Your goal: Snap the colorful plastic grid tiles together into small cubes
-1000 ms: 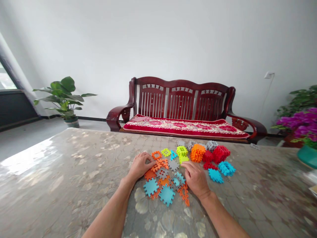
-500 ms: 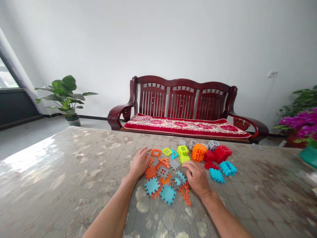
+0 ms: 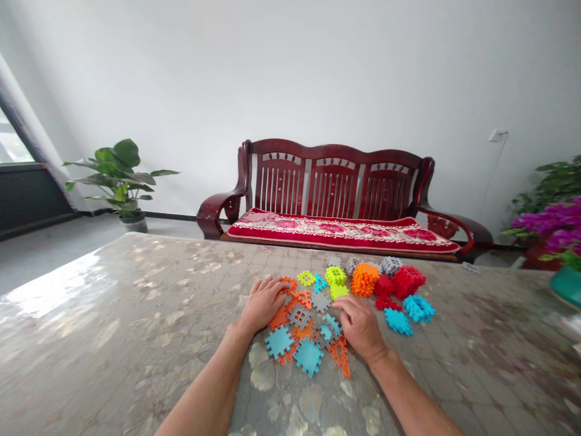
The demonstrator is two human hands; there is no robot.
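Several flat interlocking plastic tiles lie on the table (image 3: pixel 136 315): blue squares (image 3: pixel 308 356), orange pieces (image 3: pixel 299 298), a grey square (image 3: pixel 298 315), a lime piece (image 3: pixel 306 278). Behind them stand built cubes in orange (image 3: pixel 364 280), red (image 3: pixel 408 281), lime (image 3: pixel 334 276) and grey (image 3: pixel 390 265). My left hand (image 3: pixel 263 304) lies flat with fingers spread over orange tiles at the pile's left edge. My right hand (image 3: pixel 361 324) rests with curled fingers on tiles at the pile's right side; what its fingers hold is hidden.
A dark red wooden bench (image 3: pixel 336 200) with a red cushion stands beyond the table. A potted green plant (image 3: pixel 118 178) is on the floor at left. Purple flowers (image 3: pixel 551 224) and a teal pot (image 3: pixel 565 284) sit at the table's right edge.
My left hand first moved forward with fingers stretched, then came back down flat onto the orange tiles. My right hand has barely moved.
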